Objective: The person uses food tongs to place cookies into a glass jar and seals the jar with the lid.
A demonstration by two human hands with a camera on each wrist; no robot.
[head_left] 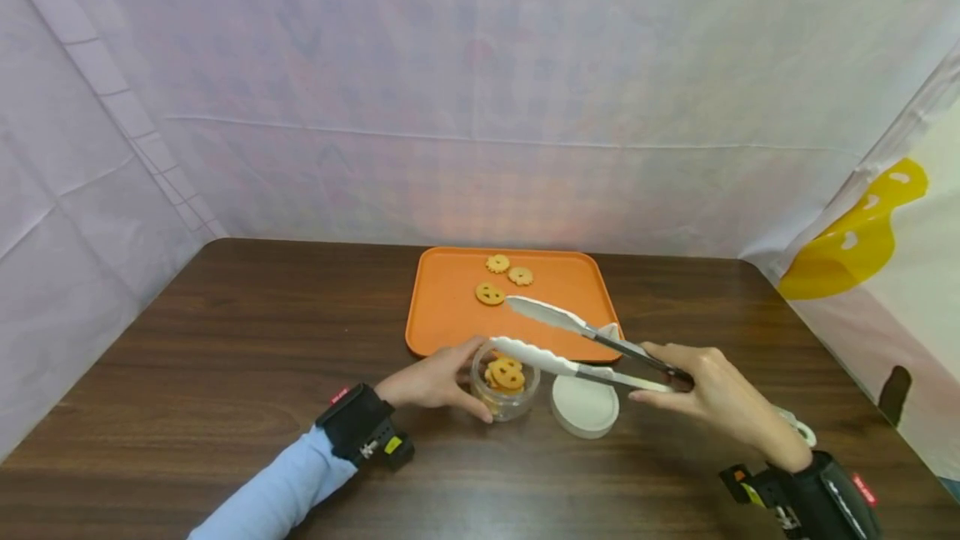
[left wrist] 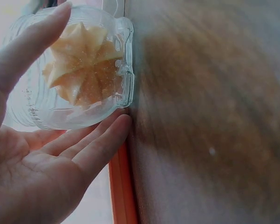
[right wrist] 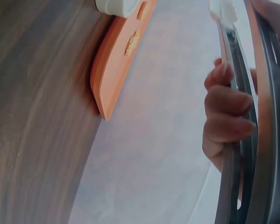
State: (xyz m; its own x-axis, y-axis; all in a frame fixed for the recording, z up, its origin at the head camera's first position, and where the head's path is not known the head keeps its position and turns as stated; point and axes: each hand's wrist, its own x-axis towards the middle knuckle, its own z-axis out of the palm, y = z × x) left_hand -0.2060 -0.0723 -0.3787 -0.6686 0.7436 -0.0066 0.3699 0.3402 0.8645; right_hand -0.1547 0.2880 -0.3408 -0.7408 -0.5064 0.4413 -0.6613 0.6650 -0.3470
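My left hand [head_left: 435, 377] holds a clear jar [left wrist: 60, 116] standing on the table, thumb on one side and fingers on the other. Inside the jar lie several golden biscuits [head_left: 506, 375], the top one with cut-out holes; through the glass a ridged, star-like piece [left wrist: 84, 65] shows. In my right hand [head_left: 708, 390] is a pair of tongs [head_left: 547, 357] with pale scalloped tips. Its arms are spread, with no biscuit between them. One tip reaches over the jar's rim, the other over the tray beside a round biscuit with holes [head_left: 490, 294].
An orange tray [head_left: 442, 315] lies behind the jar, bearing that round biscuit and two flower-edged biscuits [head_left: 498, 263]. To the jar's right a round white lid [head_left: 585, 407] rests on the dark wooden table [head_left: 262, 340]. A pale cloth [head_left: 465, 90] hangs behind.
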